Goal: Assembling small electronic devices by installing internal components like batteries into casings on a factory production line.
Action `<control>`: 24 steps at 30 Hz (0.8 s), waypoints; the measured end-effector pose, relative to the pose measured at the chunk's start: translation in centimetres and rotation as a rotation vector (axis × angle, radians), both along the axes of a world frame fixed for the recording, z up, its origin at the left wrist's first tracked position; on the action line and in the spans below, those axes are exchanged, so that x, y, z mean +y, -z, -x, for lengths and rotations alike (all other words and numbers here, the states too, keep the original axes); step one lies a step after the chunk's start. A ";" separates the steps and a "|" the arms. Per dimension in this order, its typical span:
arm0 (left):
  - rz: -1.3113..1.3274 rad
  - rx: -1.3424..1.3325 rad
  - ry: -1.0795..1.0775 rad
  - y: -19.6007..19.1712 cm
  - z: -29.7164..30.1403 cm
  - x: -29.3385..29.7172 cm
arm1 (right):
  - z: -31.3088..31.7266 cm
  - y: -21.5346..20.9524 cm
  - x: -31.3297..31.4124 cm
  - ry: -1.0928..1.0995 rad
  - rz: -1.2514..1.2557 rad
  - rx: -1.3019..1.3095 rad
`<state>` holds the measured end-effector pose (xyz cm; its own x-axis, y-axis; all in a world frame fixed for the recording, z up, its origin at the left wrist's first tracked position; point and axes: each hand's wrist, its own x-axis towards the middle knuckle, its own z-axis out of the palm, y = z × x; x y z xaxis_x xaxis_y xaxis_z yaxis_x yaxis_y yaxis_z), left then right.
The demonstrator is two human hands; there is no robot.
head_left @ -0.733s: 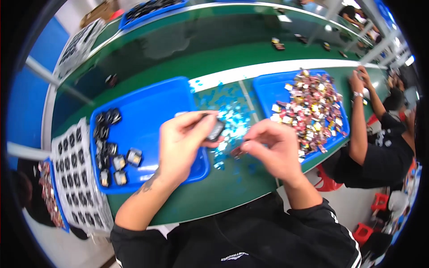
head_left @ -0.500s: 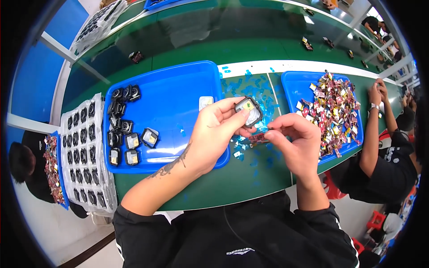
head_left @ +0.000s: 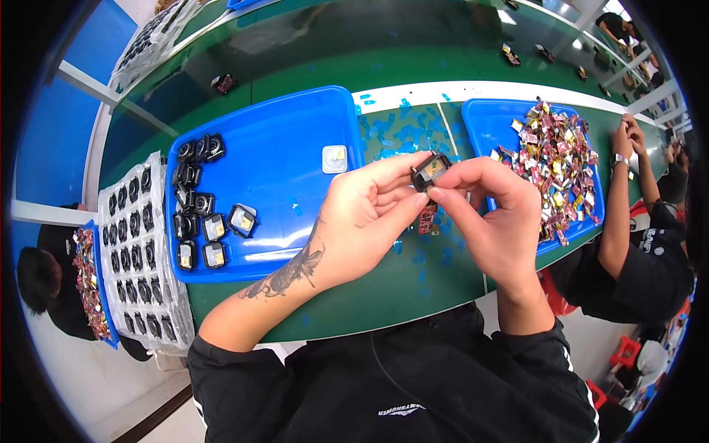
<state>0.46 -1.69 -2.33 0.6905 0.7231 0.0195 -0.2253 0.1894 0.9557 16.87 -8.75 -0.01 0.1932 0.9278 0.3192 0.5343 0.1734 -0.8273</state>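
My left hand (head_left: 369, 210) holds a small black smartwatch case (head_left: 430, 171), tilted, with a yellowish label inside it. The thumb and fingers of my right hand (head_left: 491, 210) are pinched together against the case's lower right edge. Whatever sits between those fingertips is hidden. Just below the case shows a small dark red circuit board (head_left: 427, 220); whether it hangs from the case or lies on the table I cannot tell. To the left, a blue tray (head_left: 281, 162) holds several black watch cases (head_left: 214, 227), some with pale inner sides up, and a translucent square piece (head_left: 334, 159).
Blue film scraps (head_left: 402, 133) litter the green table (head_left: 354, 314). On the right, a second blue tray (head_left: 480, 114) is heaped with red boards (head_left: 554, 162). A white moulded tray (head_left: 136, 236) of watch cases stands far left. A co-worker's arm (head_left: 614, 214) is at right.
The case has moved right and tilted. My right fingertips, which pinched a tiny dark piece apart from the case, are now against it. The view has shifted slightly.
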 end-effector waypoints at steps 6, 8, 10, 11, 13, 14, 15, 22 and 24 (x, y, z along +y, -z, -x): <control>-0.047 -0.021 0.050 0.0 0.1 0.1 | 0.0 0.4 0.2 0.013 -0.053 0.017; -0.046 -0.037 0.045 0.1 0.1 0.1 | 0.0 0.5 0.2 0.007 -0.055 0.046; -0.045 -0.055 0.041 0.2 0.0 0.0 | -0.2 0.6 0.3 -0.008 -0.080 0.075; -0.060 -0.061 0.029 0.3 0.0 0.0 | -0.2 0.5 0.4 -0.006 -0.080 0.075; -0.075 -0.066 0.019 0.2 0.1 -0.1 | -0.1 0.3 0.5 -0.019 -0.068 0.047; -0.055 -0.048 0.015 0.1 0.1 0.0 | -0.1 0.3 0.5 -0.016 -0.069 0.047; -0.036 -0.029 0.010 -0.1 0.2 0.0 | -0.1 0.4 0.5 -0.012 -0.069 0.072; -0.085 -0.048 0.003 0.6 0.1 -0.3 | -0.2 0.6 0.5 0.000 -0.105 -0.018; -0.046 -0.052 0.001 0.7 0.0 -0.4 | -0.1 0.7 0.4 0.014 -0.097 -0.013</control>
